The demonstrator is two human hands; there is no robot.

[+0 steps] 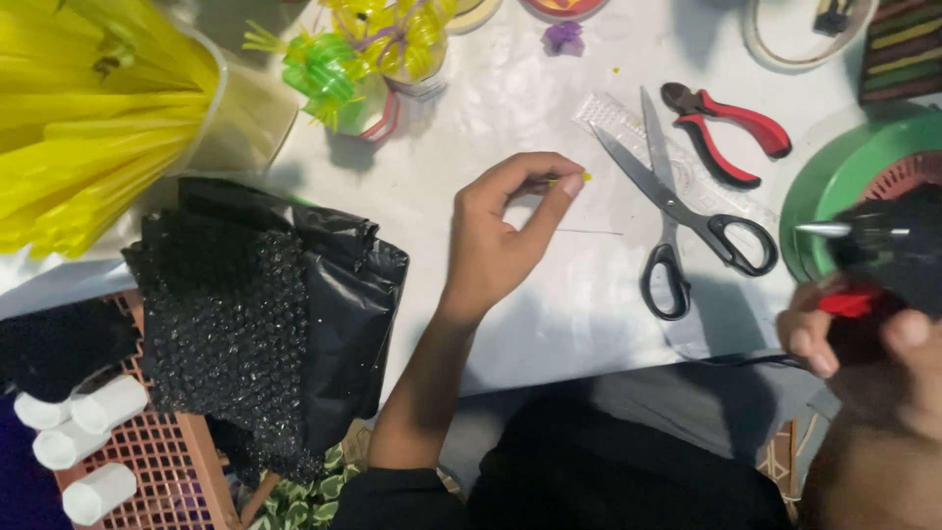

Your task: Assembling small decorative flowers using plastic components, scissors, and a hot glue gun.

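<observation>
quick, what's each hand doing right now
Left hand: pinched shut on a tiny yellow piece above the white table.
Right hand: closed around a black glue gun, nozzle pointing left.

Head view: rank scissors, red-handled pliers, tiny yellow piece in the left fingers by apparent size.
1. Scissors, lying open.
2. Red-handled pliers, clearly shorter.
3. Yellow piece, a speck pinched in the left hand.
</observation>
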